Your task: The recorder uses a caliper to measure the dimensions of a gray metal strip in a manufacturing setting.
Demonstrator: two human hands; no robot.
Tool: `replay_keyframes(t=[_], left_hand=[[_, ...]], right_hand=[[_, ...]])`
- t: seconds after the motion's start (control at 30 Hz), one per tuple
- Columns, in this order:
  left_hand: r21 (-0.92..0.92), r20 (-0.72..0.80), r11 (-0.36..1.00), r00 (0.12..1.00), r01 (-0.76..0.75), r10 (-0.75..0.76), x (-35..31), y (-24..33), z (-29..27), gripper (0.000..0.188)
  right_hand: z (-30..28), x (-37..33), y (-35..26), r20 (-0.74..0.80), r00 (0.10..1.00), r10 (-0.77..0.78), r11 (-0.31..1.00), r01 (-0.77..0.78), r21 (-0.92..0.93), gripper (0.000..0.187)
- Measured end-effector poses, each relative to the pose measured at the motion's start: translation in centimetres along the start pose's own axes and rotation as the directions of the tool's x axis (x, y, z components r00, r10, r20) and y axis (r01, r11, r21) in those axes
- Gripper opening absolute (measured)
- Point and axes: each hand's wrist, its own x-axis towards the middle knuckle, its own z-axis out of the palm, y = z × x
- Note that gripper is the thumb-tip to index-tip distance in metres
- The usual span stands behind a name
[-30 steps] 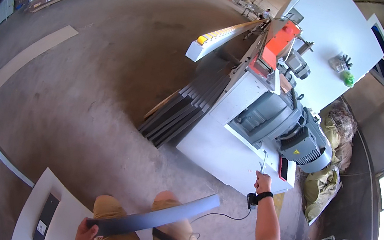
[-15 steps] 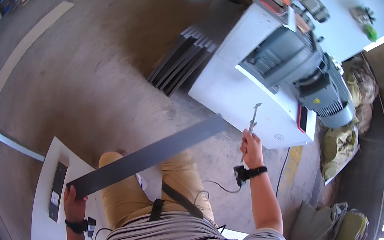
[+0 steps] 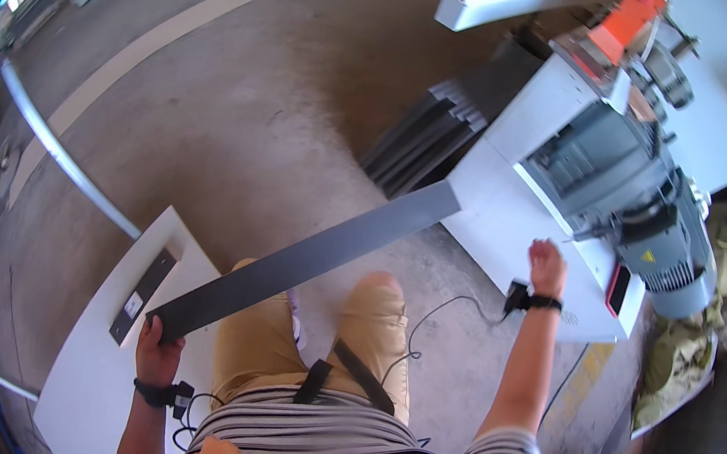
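My left hand [image 3: 158,354] grips the lower left end of a long, flat, dark grey bar [image 3: 310,261]. The bar slants up to the right across my thighs, its far end close to the white machine cabinet. My right hand [image 3: 547,268] is raised in front of that cabinet [image 3: 503,216], below a grey motor unit [image 3: 598,160]. Its fingers are curled, and what they hold, if anything, I cannot make out. The slim metal caliper-like tool seen earlier does not show clearly now.
Beside my left hand is a white board [image 3: 96,384] with a dark labelled plate [image 3: 143,297] on it. Several dark grey bars [image 3: 421,136] lean by the cabinet. A white beam [image 3: 503,7] juts out behind. Sacks [image 3: 683,368] lie at right. A cable [image 3: 450,312] hangs from my right wrist.
The view has swung, so the scene sits lower and further right. My right hand has moved toward the machine, and the slim tool no longer shows plainly. The left hand keeps the bar.
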Motion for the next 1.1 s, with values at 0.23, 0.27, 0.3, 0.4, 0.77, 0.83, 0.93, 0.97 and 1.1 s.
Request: replay_keyframes(t=[0.23,0.27,0.3,0.4,0.77,0.83,0.93,0.97,1.1], left_hand=[[0.034,0.108,0.994,0.989,-0.101,0.097,-2.0,1.7,2.1,0.023],[0.088,0.094,0.985,0.986,-0.147,0.139,-2.5,2.2,3.8,0.022],[0.104,0.104,0.983,0.984,-0.153,0.142,-2.6,2.8,3.2,0.022],[0.725,0.259,0.571,0.921,-0.385,0.293,-2.5,4.5,2.6,0.027],[0.76,0.612,-0.266,0.791,-0.593,-0.015,-4.3,6.9,13.5,0.089],[0.874,0.482,0.121,0.872,-0.471,-0.085,-3.1,5.5,12.5,0.078],[0.799,0.6,-0.156,0.755,-0.58,0.266,-2.6,4.7,11.7,0.068],[0.793,0.61,-0.266,0.708,-0.548,0.356,-2.7,4.7,11.6,0.067],[0.807,0.591,-0.298,0.703,-0.51,0.396,-2.7,5.2,11.9,0.066]], right_hand=[[22.7,-18.5,-15.8,0.749,0.662,-0.005,0.666,-0.557,0.497,0.057],[24.6,-19.7,-18.2,0.727,0.687,0.014,0.553,-0.61,0.567,0.046],[26.1,-19.8,-18.3,0.666,0.738,0.105,0.47,-0.627,0.621,0.039],[28.4,-18.6,-19.4,0.643,0.765,0.045,0.102,-0.644,0.759,0.04],[30.5,-19.3,-28.4,0.509,0.606,-0.612,-0.021,-0.656,0.755,0.076],[30.0,-20.2,-29.8,0.506,0.615,-0.605,0.028,-0.619,0.785,0.072],[28.6,-20.5,-28.8,0.469,0.811,-0.35,0.761,-0.046,0.647,0.05],[28.0,-20.8,-29.0,0.469,0.811,-0.348,0.761,-0.048,0.647,0.05],[27.0,-21.8,-29.5,0.511,0.838,-0.192,0.814,-0.155,0.559,0.036]])
